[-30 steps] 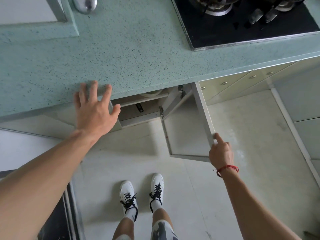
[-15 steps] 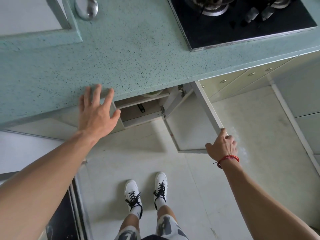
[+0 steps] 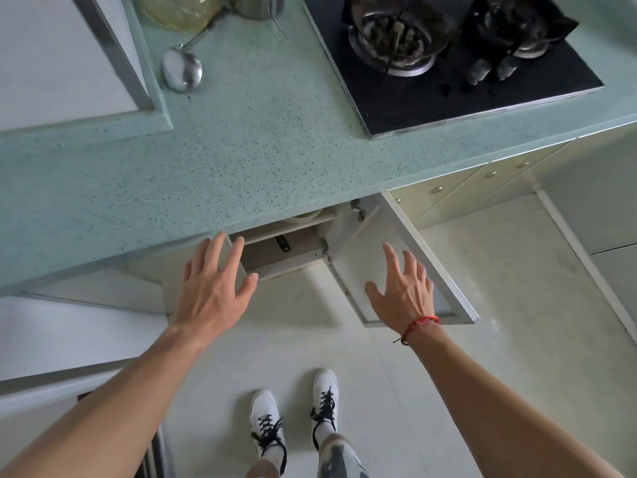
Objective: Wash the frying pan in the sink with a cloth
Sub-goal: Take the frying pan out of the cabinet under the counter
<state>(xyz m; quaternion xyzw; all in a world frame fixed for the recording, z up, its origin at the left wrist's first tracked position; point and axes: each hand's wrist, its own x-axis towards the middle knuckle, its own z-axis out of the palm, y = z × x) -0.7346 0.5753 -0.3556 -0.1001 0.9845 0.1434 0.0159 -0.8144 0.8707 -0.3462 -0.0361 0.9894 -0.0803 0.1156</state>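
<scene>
Bare skin, with a red cord bracelet (image 3: pixel 422 322) at the right wrist: both hands were released, fingers straight and spread, gripping nothing. The left hand (image 3: pixel 213 288) hovered below the front edge of the tabletop (image 3: pixel 241 150), its fingertips by the left side of an open cupboard (image 3: pixel 275 260); whether it touched the frame could not be told. The right hand (image 3: pixel 401 291) was spread in front of the pale inner face of the cupboard door (image 3: pixel 358 243), which stood swung out to the right on metal hinges; contact there could not be told either. Where the frying pan lay could not be told for certain: only a short dark piece shaped like a handle (image 3: pixel 282 243) showed on the shelf inside the cupboard, the rest hidden under the tabletop's overhang. The tabletop was a smooth pale green stone speckled with black. On it lay a shiny steel ladle (image 3: pixel 182 72), bowl toward the person, and to the right a flat black glass hob (image 3: pixel 448 94) with round metal burners (image 3: pixel 393 39). Cream drawer fronts (image 3: pixel 448 194) with small round knobs ran to the right of the cupboard. Below, on the pale tiled floor (image 3: pixel 344 346), stood two white shoes (image 3: pixel 269 422) with black laces.
</scene>
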